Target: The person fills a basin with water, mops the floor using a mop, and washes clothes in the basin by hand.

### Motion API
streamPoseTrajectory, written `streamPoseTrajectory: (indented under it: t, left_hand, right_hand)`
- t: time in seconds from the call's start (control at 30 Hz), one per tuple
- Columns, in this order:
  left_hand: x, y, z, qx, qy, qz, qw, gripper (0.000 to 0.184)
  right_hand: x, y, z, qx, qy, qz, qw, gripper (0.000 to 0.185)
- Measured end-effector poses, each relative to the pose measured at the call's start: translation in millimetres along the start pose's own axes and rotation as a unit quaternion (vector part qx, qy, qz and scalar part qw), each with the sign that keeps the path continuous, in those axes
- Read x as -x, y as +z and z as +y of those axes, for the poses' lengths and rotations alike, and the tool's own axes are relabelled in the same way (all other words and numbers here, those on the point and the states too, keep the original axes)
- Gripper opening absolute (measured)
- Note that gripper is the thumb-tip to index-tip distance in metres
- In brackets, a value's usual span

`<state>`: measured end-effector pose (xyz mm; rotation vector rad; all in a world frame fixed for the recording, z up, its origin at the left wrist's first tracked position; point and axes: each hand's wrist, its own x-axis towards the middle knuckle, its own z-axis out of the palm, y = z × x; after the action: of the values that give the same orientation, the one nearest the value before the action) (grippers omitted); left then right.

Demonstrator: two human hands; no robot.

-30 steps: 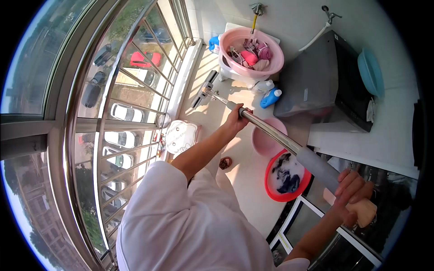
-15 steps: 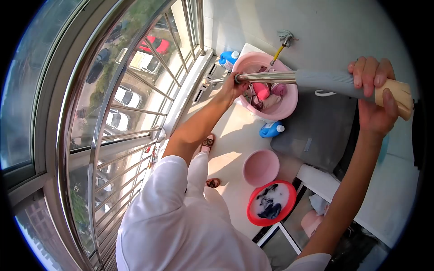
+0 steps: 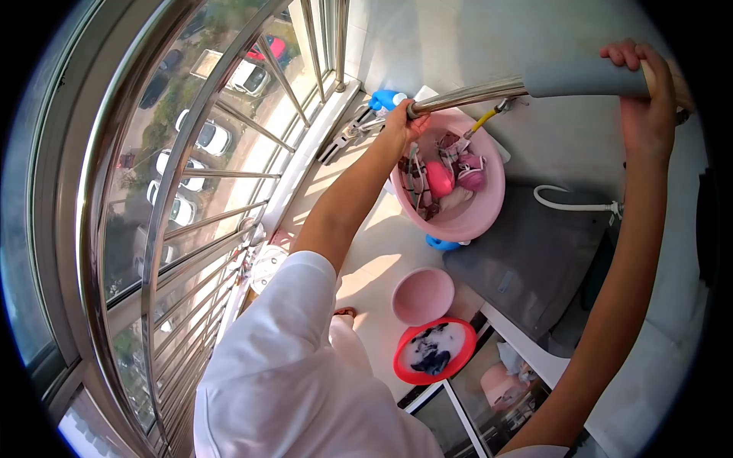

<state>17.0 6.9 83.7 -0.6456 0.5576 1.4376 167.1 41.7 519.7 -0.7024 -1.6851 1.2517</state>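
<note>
A metal mop pole [image 3: 473,93] with a grey grip sleeve slants across the upper view. My left hand [image 3: 405,126] is closed round its thin metal part, beside the large pink basin. High on the right, my right hand [image 3: 645,95] grasps the upper end, at the edge of the grey sleeve. The mop head [image 3: 345,135] rests low by the base of the railing, left of my left hand. Below the pole, the large pink basin [image 3: 489,187] holds wet pink, purple and patterned clothes, with a yellow hose from the tap reaching it.
Metal railings [image 3: 187,145] and windows run along the left. A smaller pink basin [image 3: 423,296] and a red basin [image 3: 399,359] with sudsy dark cloth stand on the floor. A dark grey appliance [image 3: 527,252] is at the right, and a blue bottle [image 3: 384,100] stands near the corner.
Over the last second the pole has swung up from a downward slant, with my right hand rising to the upper right. The mop head has shifted towards the railing, and the view has turned.
</note>
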Motion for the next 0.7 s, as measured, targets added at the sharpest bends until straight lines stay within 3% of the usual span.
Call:
streamPoseTrajectory:
  t: [0.17,0.33,0.43,0.47,0.57,0.6,0.7]
  left_hand:
    - [45.7,0.5,-20.4,-0.052,0.018,0.026,0.998,0.013]
    - [90.9,-0.6,-20.9,-0.016,-0.021,0.031,0.999,0.011]
    - [89.0,0.7,-17.2,-0.026,-0.056,0.033,0.998,0.010]
    - [88.6,2.4,-18.1,-0.022,-0.054,-0.005,0.998,0.011]
    - [78.5,10.6,-18.6,0.002,-0.036,-0.104,0.994,0.014]
    - [78.7,13.8,-16.4,0.025,-0.033,-0.120,0.992,0.018]
    - [70.4,21.1,-11.7,0.095,0.007,-0.079,0.992,0.022]
  right_hand:
    - [6.3,12.6,-19.0,0.030,0.007,-0.007,1.000,0.014]
    - [24.5,24.9,-36.3,0.057,0.031,-0.016,0.998,0.017]
    - [22.1,11.1,-48.2,0.038,0.026,-0.080,0.996,0.016]
    - [17.2,-2.0,-52.8,0.047,0.013,-0.100,0.994,0.014]
    - [10.7,-14.5,-53.9,0.008,0.024,-0.027,0.999,0.015]
    - [12.3,-13.2,-49.0,0.064,0.005,-0.012,0.998,0.014]
    - [31.8,26.8,-22.5,0.122,-0.007,0.048,0.991,0.012]
